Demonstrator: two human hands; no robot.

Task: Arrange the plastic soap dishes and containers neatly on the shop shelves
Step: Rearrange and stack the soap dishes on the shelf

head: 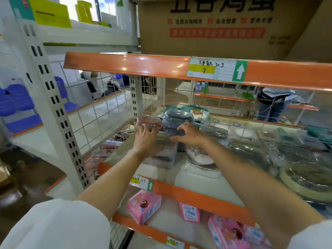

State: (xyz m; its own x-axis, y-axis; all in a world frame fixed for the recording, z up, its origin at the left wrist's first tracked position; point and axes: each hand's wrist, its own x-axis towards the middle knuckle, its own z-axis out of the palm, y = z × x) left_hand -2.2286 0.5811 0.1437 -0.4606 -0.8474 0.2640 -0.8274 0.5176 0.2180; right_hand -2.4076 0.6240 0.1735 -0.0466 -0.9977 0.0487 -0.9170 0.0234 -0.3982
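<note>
My left hand (146,139) grips a pink clear plastic container (149,124) at the left end of the middle shelf (190,177). Beside it, my right hand (188,134) has its fingers curled round a grey-blue clear container (177,117). Under my hands lies a flat clear soap dish (161,157). More wrapped oval dishes (199,157) and round plastic dishes (305,169) crowd the shelf to the right.
An orange shelf edge (161,66) with a price label runs just overhead, with a large cardboard box (224,24) above it. Pink boxes (143,205) sit on the shelf below. A wire grid wall (104,115) closes the left side. A person (273,103) stands behind the rack.
</note>
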